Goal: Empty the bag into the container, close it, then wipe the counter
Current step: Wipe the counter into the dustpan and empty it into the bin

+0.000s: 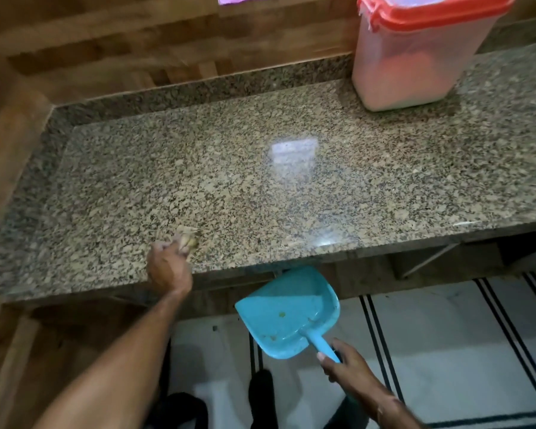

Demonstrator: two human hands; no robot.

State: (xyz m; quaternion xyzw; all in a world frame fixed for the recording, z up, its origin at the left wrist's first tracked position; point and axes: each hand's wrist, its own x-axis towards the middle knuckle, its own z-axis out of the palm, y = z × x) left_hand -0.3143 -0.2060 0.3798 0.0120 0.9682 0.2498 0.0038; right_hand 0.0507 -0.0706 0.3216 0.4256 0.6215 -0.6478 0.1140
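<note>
In the head view the left hand (167, 269) rests on the granite counter (260, 181) close to its near edge, fingers curled round a tan wad (187, 239) that pokes out ahead of the knuckles and touches the stone; it is too blurred to tell whether it is a cloth or a small brush. To the right of that grip and below the counter edge, the right hand (344, 365) pinches the handle of a turquoise dustpan (288, 311), thumb on top and fingers wrapped beneath, so the pan reaches up and away from the grip with its mouth tucked just under the counter lip. A few crumbs (280, 314) lie in the pan, between the handle and the mouth. The container (415, 66) stands far beyond both grips, at the back right of the counter, with its red lid (437, 13) seated on top and the side clips apparently down. The bag is not in view. Judging from this, 2 of the 3 steps look done: the contents are in the container and it is closed. The wiping is under way, and what seems left is to sweep the stone from the wad toward the pan; I can make out no loose spill on the speckled surface
</note>
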